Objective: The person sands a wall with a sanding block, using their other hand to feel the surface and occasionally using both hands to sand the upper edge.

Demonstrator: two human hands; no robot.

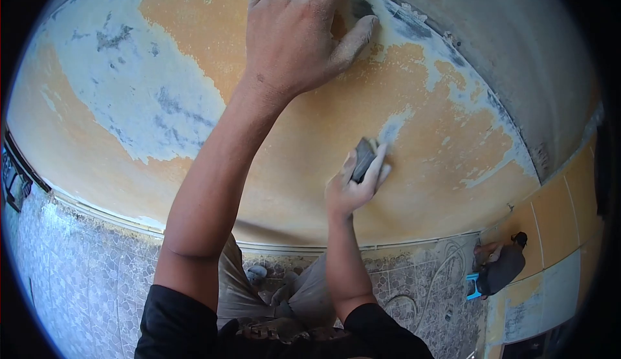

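- One block (pixel 365 158), gripped in right hand (pixel 352 189)
- Left hand (pixel 296 30) spread over one wall (pixel 310 165)
- Left arm (pixel 217 178) hiding some wall
- One person (pixel 504 268), one stool (pixel 474 286), hose (pixel 415 308) on floor (pixel 110 268)

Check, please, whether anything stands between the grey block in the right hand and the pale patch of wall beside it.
Apart from fingertips of the right hand itself, nothing visible stands between the grey block and the pale patch. The left hand is farther up the wall, clear of that gap.
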